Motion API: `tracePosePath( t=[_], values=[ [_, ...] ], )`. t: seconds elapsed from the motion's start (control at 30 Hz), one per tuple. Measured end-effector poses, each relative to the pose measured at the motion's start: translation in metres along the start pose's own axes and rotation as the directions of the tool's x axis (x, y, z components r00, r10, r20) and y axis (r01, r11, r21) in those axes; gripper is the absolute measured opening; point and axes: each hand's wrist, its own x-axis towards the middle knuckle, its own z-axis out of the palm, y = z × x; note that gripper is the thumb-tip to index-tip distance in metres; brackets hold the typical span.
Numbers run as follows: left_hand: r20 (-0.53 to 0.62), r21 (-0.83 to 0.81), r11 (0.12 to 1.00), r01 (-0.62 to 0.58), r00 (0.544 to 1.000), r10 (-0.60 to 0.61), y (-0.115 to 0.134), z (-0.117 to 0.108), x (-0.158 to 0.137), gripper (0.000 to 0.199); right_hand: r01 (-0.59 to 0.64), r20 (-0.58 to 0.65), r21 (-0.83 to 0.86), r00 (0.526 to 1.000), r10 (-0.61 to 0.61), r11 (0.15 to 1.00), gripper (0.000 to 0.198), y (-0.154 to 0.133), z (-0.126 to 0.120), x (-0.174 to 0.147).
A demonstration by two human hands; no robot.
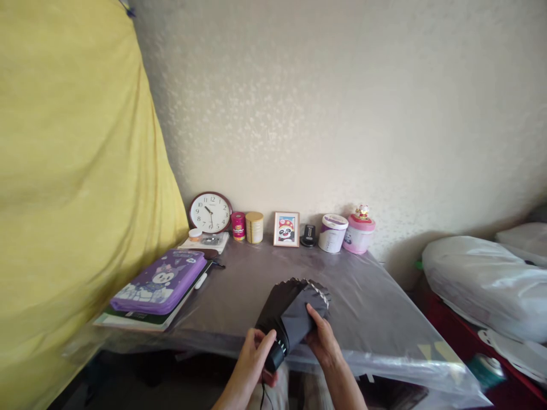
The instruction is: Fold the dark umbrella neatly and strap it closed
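A black folding umbrella point(284, 313), collapsed with its fabric loose and fanned out, is held over the front edge of the table. Its ribbed end points away from me and its handle toward me. My left hand point(258, 350) is closed around the black handle, from which a thin cord hangs. On the right side of the folds lies my right hand point(321, 340), its thumb on top of the fabric and its other fingers mostly hidden underneath.
The table point(354, 302) has a clear plastic cover. A purple case point(160, 285) lies on books at left. Along the wall stand a clock point(211, 212), tins, a framed picture point(286, 229) and two tubs. A yellow curtain point(85, 171) hangs at left; white bags point(482, 285) lie at right.
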Motion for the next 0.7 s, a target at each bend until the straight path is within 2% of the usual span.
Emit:
tracePosePath(
  t=[0.07, 0.13, 0.2, 0.27, 0.33, 0.4, 0.53, 0.63, 0.7],
  values=[
    [0.190, -0.184, 0.968, 0.170, 0.972, -0.135, -0.001, -0.002, -0.003, 0.047, -0.005, 0.011, -0.004, 1.000, 0.005, 1.000, 0.036, 0.001, 0.002, -0.002],
    [0.393, -0.301, 0.885, 0.355, 0.892, -0.224, 0.000, -0.005, -0.007, 0.048, -0.009, 0.019, -0.011, 1.000, 0.010, 1.000, 0.035, 0.002, 0.004, -0.004],
    [0.535, -0.365, 0.795, 0.485, 0.808, -0.248, 0.002, -0.006, -0.009, 0.043, -0.016, 0.039, -0.017, 0.999, 0.017, 1.000, 0.034, 0.004, 0.005, -0.006],
    [0.615, -0.391, 0.759, 0.521, 0.761, -0.206, 0.004, -0.005, -0.010, 0.035, -0.018, 0.064, -0.025, 0.998, 0.020, 1.000, 0.032, 0.004, 0.004, -0.008],
    [0.639, -0.358, 0.786, 0.503, 0.746, -0.186, 0.006, -0.002, -0.010, 0.030, -0.016, 0.083, -0.051, 0.996, 0.020, 0.999, 0.032, 0.004, 0.003, -0.009],
    [0.589, -0.273, 0.858, 0.434, 0.781, -0.208, 0.005, 0.003, -0.010, 0.025, -0.012, 0.090, -0.095, 0.996, 0.021, 0.995, 0.034, 0.002, 0.003, -0.008],
    [0.355, 0.015, 0.969, 0.247, 0.905, -0.236, -0.002, 0.010, -0.009, 0.016, -0.020, 0.091, -0.178, 0.995, 0.037, 0.984, 0.039, 0.000, 0.004, -0.005],
    [0.219, 0.264, 0.957, 0.118, 0.959, -0.178, -0.008, 0.010, -0.006, 0.014, 0.005, 0.088, -0.225, 0.996, 0.015, 0.974, 0.042, 0.000, 0.006, -0.003],
    [0.172, 0.413, 0.911, -0.024, 0.984, -0.052, -0.010, 0.009, -0.003, 0.013, 0.030, 0.092, -0.253, 0.996, -0.006, 0.967, 0.042, -0.001, 0.009, -0.002]
  ],
)
